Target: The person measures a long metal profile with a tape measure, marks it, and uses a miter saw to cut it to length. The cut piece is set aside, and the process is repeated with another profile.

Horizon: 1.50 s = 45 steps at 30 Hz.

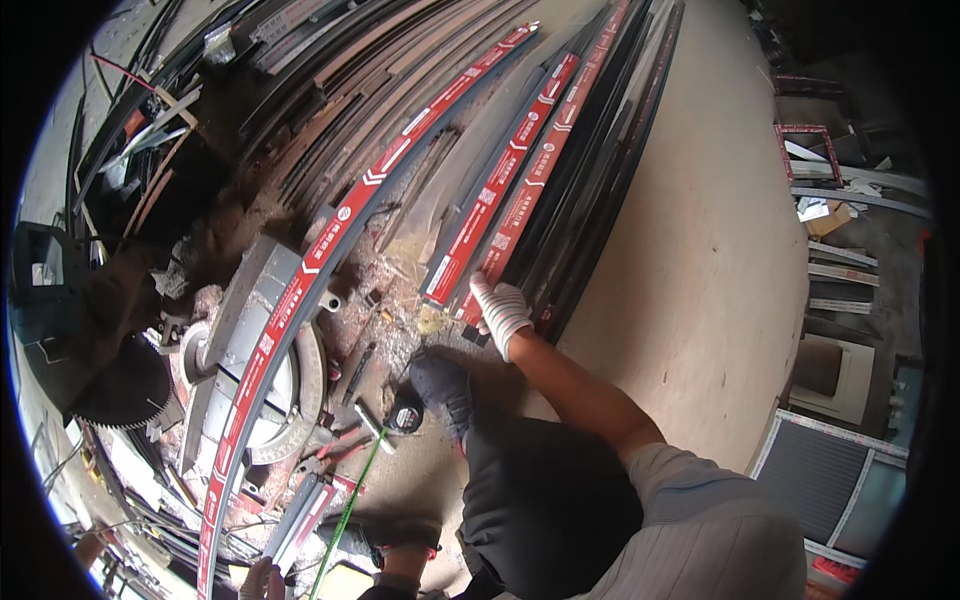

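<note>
Around my hands I see a cluttered floor: a grey metal mitre saw with its toothed blade raised at the left, and one long dark profile with a red printed film strip lying across the saw bed. Loose scrap, a small black tape measure and a thin green rod lie between the saw and my dark shoe.

My right hand, in a white knit glove, reaches forward with the forearm straight, and its grip is closed around the near end of a red-filmed dark aluminium profile in the bundle of long black profiles lying on the floor. My left hand, also gloved, sits low at the bottom edge touching short red-and-grey offcuts; I cannot tell how its grip stands.

To the right of the bundle, a broad bare plywood sheet gives open room; framed panels line its far right edge.
</note>
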{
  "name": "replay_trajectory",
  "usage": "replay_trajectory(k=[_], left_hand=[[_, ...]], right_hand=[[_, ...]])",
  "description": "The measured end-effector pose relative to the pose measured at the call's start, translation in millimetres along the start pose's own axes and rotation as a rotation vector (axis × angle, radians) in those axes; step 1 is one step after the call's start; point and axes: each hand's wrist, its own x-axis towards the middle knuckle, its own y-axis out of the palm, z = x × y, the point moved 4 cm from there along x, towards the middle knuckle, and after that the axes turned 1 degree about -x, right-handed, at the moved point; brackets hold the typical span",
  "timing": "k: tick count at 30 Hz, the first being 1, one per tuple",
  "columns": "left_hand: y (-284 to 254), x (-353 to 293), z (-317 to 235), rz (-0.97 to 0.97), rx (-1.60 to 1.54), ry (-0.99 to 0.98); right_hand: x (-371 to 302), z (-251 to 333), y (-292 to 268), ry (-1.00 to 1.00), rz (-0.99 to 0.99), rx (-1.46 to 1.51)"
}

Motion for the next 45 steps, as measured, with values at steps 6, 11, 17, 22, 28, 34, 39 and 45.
replay_trajectory(k=[6,11,17,22,28,34,39,45], left_hand=[[-4,14,29,-0.053,-0.008,0.022],[-5,12,26,-0.075,-0.041,-0.025],[-6,17,48,-0.098,-0.129,-0.090],[-6,19,40,-0.059,-0.132,-0.022],[-4,12,36,-0.076,-0.116,-0.049],[-3,7,26,-0.073,-0.027,0.014],[-3,6,4,-0.090,0.117,0.055],[-1,2,9,-0.120,0.054,0.018]], right_hand=[[22,-25,-2,-0.009,0.108,0.072],[62,-54,-37,-0.387,-0.222,-0.605],[53,-73,-36,-0.133,-0.173,-0.819],[100,-123,-51,-0.209,-0.138,-0.802],[26,-54,-32,0.256,-0.095,-0.331],[25,-51,-30,0.199,-0.034,-0.244],[25,-44,-30,0.076,-0.086,-0.255],[51,-32,-33,-0.085,-0.188,-0.329]])
